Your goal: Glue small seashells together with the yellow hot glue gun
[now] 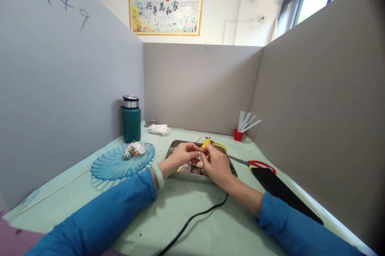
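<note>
Both my hands meet above a metal tray [192, 176] of shells and small stones. The fingers of my left hand [185, 155] are pinched together at a small whitish shell [198, 156]. From the other side, my right hand [217, 164] pinches at the same spot, its fingertips almost touching the left ones. The fingers partly cover the shell, so its full shape is hidden. Just behind the hands shows part of a yellow tool [205, 142], mostly covered. On the left, a blue scalloped plate [111, 166] bears a small cluster of shells [134, 150].
A green bottle [131, 123] stands behind the plate, near a white plastic bag [159, 129]. At right are a red cup [238, 135] of white sticks, red-handled scissors [261, 164] and a black flat object [285, 194]. A black cord [195, 216] crosses the front. Grey partitions [201, 83] enclose the table.
</note>
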Available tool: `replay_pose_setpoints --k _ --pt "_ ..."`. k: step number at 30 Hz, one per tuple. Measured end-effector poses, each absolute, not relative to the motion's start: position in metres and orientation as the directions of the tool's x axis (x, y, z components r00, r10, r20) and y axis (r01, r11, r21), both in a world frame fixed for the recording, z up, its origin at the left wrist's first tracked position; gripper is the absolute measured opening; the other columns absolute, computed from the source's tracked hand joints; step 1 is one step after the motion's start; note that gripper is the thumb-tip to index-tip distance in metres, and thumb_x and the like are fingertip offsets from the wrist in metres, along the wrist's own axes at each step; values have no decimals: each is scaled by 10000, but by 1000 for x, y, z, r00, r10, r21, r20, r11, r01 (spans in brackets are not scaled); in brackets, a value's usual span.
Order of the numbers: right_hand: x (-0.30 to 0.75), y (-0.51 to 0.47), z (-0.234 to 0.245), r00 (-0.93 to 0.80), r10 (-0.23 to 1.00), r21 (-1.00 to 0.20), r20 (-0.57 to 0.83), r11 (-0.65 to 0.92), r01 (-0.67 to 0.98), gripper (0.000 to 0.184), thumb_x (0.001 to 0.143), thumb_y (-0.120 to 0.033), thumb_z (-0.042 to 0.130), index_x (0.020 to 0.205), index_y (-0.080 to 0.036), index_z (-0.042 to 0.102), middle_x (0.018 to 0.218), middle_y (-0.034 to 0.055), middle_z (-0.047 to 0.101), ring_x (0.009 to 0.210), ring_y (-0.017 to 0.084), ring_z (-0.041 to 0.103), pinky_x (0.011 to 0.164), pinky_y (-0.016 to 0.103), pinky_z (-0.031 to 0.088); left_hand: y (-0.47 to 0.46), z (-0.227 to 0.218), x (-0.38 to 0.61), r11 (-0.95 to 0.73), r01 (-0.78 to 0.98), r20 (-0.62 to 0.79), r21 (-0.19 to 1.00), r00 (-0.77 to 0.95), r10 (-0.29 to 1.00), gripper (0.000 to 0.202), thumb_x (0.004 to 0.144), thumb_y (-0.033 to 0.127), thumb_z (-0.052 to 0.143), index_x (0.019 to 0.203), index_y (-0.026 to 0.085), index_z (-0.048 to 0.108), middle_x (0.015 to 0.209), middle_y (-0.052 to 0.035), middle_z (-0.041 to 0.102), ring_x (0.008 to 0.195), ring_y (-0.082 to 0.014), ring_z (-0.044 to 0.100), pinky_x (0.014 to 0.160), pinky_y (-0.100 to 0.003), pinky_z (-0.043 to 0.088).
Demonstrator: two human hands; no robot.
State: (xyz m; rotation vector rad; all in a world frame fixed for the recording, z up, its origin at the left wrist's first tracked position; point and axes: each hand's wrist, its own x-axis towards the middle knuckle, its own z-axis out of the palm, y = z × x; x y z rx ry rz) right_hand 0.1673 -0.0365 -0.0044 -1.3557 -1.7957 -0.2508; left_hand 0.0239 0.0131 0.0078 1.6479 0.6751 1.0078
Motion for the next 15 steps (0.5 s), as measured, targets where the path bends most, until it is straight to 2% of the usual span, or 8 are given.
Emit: replay_pose_setpoints --k 15 --pt "166 -40 -3 -72 699 -301 711 396 868 122 813 -244 442 783 -199 551 708 -4 592 635 121 523 569 217 303 17 5 22 -275 -11 243 961 506 828 242 591 251 699 746 92 601 573 -12 590 513 -121 584 550 -251 485"
